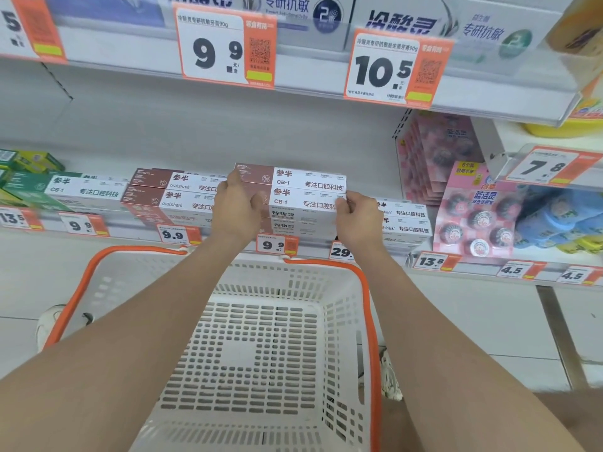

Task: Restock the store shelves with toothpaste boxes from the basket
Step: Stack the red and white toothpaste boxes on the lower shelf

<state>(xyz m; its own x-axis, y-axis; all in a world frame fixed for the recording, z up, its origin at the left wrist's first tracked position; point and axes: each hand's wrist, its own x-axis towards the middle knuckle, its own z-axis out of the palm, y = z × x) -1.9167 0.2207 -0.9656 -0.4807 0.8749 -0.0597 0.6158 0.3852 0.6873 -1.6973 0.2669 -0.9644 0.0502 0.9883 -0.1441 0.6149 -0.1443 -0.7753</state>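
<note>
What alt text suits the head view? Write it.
The left hand and right hand grip the ends of a stack of brown-and-white cardboard toothpaste boxes at a white store shelf. Below sits a white perforated plastic basket with orange handles.

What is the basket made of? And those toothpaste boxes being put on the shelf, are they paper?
The basket looks like hard white plastic, matte, with moulded slots all over. Its orange handle seems plastic too. The toothpaste boxes look like thin printed cardboard, slightly glossy, with crisp folded edges.
</note>
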